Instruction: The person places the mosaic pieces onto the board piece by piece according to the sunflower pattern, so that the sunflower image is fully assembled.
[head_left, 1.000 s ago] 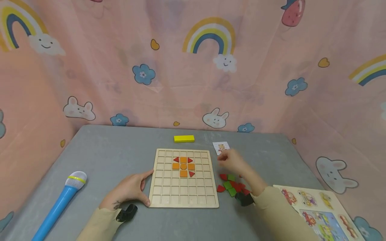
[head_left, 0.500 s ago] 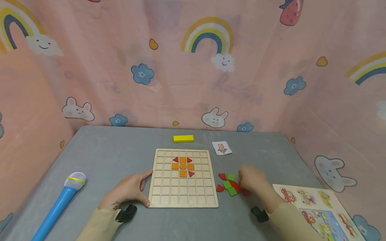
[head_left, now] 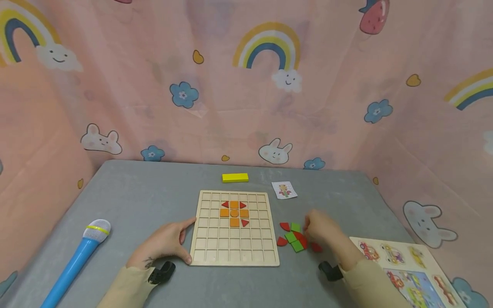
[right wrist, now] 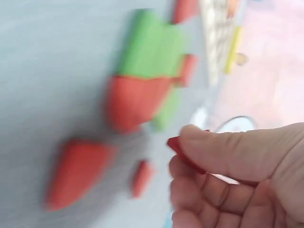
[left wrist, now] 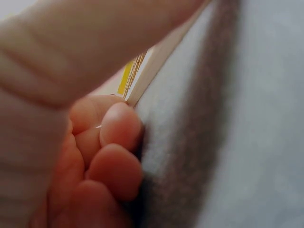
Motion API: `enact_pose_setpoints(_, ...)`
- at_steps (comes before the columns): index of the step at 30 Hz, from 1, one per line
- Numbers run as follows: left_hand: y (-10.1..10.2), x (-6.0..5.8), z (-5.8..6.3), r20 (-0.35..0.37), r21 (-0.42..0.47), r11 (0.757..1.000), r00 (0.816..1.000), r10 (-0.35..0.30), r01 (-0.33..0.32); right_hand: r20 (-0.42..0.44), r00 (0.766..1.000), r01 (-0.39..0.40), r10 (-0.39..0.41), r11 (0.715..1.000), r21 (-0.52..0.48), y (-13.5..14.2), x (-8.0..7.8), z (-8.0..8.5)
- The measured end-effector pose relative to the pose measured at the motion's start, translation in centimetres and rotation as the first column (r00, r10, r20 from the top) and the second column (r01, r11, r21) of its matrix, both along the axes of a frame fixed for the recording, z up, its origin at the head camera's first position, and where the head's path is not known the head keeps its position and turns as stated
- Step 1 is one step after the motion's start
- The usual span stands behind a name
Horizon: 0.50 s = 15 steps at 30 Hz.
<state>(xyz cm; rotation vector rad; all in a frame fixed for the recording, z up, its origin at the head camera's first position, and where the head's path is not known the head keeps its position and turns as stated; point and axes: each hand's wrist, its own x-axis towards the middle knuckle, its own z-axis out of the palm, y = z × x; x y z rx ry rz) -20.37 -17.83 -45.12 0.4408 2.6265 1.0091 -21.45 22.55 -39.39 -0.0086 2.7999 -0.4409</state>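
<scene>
In the head view a wooden grid board (head_left: 219, 252) lies on the table with orange squares (head_left: 234, 222), an orange round piece (head_left: 234, 213) and red triangles (head_left: 245, 223) in its cells. My left hand (head_left: 161, 241) rests at its left side, thumb and index finger touching the edge; the other fingers bend loosely in the left wrist view. My right hand (head_left: 323, 229) is just right of the loose pieces. Between thumb and index finger it pinches a small red triangle (right wrist: 175, 143), mostly covered by the thumb. Green squares (head_left: 297, 246) and red rounded pieces (head_left: 282, 241) lie close by.
A small picture card (head_left: 284, 190) lies behind the pieces, and a yellow block (head_left: 235, 177) stands behind the board. A blue toy microphone (head_left: 73, 261) lies at the left. At the right, a picture puzzle board (head_left: 416, 256) sits partly under my sleeve.
My right hand has moved from beside the card, nearer and to the right, to the loose pieces, and now pinches a red triangle. My left hand stays at the board's edge.
</scene>
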Motion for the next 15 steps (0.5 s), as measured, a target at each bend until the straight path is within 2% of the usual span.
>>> enact_pose_setpoints(3, 0.0, 0.0, 0.0, 0.000, 0.001, 1.000, 1.000, 0.001, -0.001, -0.046, 0.998, -0.046, 0.044, 0.998, -0.042, -1.8, -1.1, 1.1)
enact_pose_setpoints(6, 0.0, 0.0, 0.1, 0.000, -0.002, 1.000, 1.000, 0.002, -0.002, -0.127, 0.980, -0.170, 0.156, 0.979, -0.111, -4.8, -2.2, 1.8)
enact_pose_setpoints(8, 0.0, 0.0, 0.1, 0.005, -0.004, 1.000, 1.000, 0.003, -0.003, -0.158, 0.961, -0.252, 0.225, 0.951, -0.180, -7.0, -2.7, 1.9)
enact_pose_setpoints(10, 0.1, 0.0, 0.1, 0.011, -0.001, 1.000, 1.000, 0.006, -0.006, -0.204, 0.928, -0.357, 0.312, 0.902, -0.244, -9.1, -2.9, 1.8)
enact_pose_setpoints(13, 0.1, 0.0, 0.1, 0.011, 0.005, 1.000, 1.000, 0.008, -0.008, -0.192, 0.902, -0.427, 0.386, 0.861, -0.277, -12.0, -3.2, 1.3)
enact_pose_setpoints(15, 0.1, 0.0, 0.0, 0.009, 0.008, 1.000, 1.000, 0.009, -0.009, -0.179, 0.891, -0.452, 0.417, 0.849, -0.275, -13.7, -3.5, 0.9)
